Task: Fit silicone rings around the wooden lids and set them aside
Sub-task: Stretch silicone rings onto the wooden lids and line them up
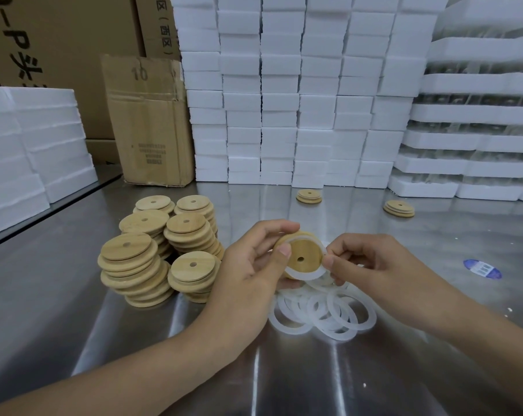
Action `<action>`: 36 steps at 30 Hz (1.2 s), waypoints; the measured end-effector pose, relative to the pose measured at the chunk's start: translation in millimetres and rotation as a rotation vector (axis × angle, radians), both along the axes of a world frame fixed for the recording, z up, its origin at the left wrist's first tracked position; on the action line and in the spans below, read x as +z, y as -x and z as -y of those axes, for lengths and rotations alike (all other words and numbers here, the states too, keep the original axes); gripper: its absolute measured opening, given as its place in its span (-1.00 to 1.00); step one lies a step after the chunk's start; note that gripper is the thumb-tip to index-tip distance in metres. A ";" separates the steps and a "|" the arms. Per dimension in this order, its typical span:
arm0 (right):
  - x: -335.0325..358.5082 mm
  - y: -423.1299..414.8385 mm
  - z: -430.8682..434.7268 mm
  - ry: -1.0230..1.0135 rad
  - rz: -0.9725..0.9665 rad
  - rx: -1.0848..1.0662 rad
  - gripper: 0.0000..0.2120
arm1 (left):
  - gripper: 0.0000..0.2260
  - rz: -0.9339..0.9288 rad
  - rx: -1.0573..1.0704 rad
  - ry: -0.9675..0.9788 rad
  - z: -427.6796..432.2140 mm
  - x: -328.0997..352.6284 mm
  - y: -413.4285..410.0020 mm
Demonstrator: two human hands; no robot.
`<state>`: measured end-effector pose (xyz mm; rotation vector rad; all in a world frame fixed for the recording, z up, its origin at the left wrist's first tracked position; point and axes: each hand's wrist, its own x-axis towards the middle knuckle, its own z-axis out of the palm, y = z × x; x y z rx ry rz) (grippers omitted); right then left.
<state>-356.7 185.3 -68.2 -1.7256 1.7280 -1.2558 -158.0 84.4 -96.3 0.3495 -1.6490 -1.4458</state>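
Surface [314,379]: shiny metal. Two bare forearms reach over it from the near edge, one from the left and one from the right.

Pile of rings [323,313]: white, half-clear silicone rings that lie flat and overlap each other, just below and in front of the hands.

Left hand [251,265]: it grasps the wooden lid from the left. The thumb lies on the near left edge and the other fingers curl behind it.

Wooden lid [309,249]: round, with a small hole in the middle. It is held above the pile and tilted so its face looks toward the camera, between both hands.

Ring [302,274]: white, and it sits around the lid along the lower and left edge.

Right hand [374,265]: thumb and fingertips pinch the ring at the right edge of the lid.

Stacks of lids [158,250]: several leaning stacks of the same lids, close together, left of the left hand.

Sticker [482,268]: blue and oval, flat on the surface, right of the right hand.

Two single lids [309,196]: they lie flat farther away, well apart from each other; the second [399,208] is more to the right. I cannot tell if rings are on them.

Cardboard box [149,121]: brown, stands at the far left, marked 10.

Foam blocks [284,85]: white, piled high like a wall along the far side.
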 end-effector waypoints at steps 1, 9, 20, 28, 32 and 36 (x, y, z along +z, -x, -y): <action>0.4 -0.3 0.0 0.002 -0.008 0.009 -0.84 | -0.79 -0.002 0.001 -0.007 0.1 0.1 -0.3; 0.3 -0.5 1.5 -0.067 -0.087 0.035 -0.85 | -0.80 -0.023 0.030 -0.061 -0.6 -0.2 -0.7; 1.2 -4.4 -2.8 0.025 -0.128 -0.026 -0.85 | -0.75 0.038 -0.065 0.174 3.1 0.8 -1.9; 7.4 -8.2 -5.6 0.108 -0.095 -0.018 -0.90 | -0.83 0.056 0.091 0.145 0.9 1.1 0.9; 10.1 -8.8 -7.5 0.097 -0.111 -0.037 -0.84 | -0.82 0.128 0.111 0.082 2.3 0.7 -0.1; 11.1 -9.7 -7.3 0.078 -0.065 -0.039 -0.84 | -0.75 0.237 0.037 0.150 3.3 -0.4 -0.5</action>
